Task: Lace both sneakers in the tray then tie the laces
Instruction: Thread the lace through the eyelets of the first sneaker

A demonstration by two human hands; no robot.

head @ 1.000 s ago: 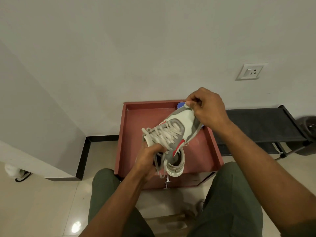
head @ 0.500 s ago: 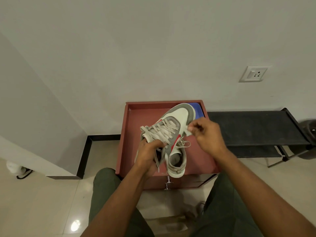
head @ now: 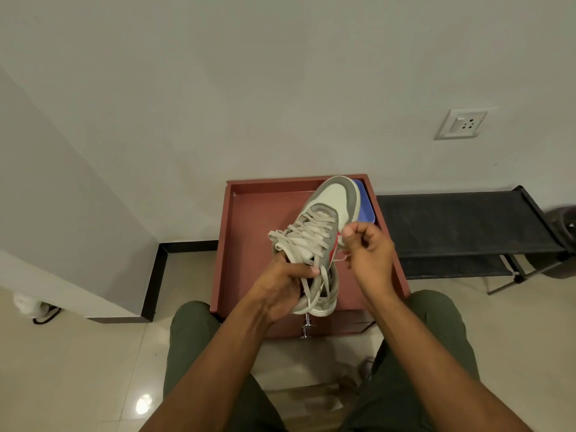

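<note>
sneaker [head: 324, 226] is held up over the red-brown tray [head: 249, 238], toe pointing away toward the wall, heel toward the person; grey and off-white upper with a red side mark, blue sole edge showing at the far right of the toe

left hand [head: 280, 288] grips it at the heel/collar end, fingers curled around the ankle opening, thumb lying across the tongue area with loose lace [head: 314, 288] draped under it

right hand [head: 369, 247] sits at the sneaker's right side near the midfoot, fingers curled in, thumb and forefinger pinching something small and pale; a thin lace strand runs from that pinch back to the sneaker, can't tell if the pinched bit is the lace tip or a tag

laces cross over the eyelets up the front, ends hang loose near the collar, not tied

only one sneaker visible

tray sits against the wall, black rack [head: 461, 226] just right of it, wall socket [head: 463, 123] above the rack
</note>
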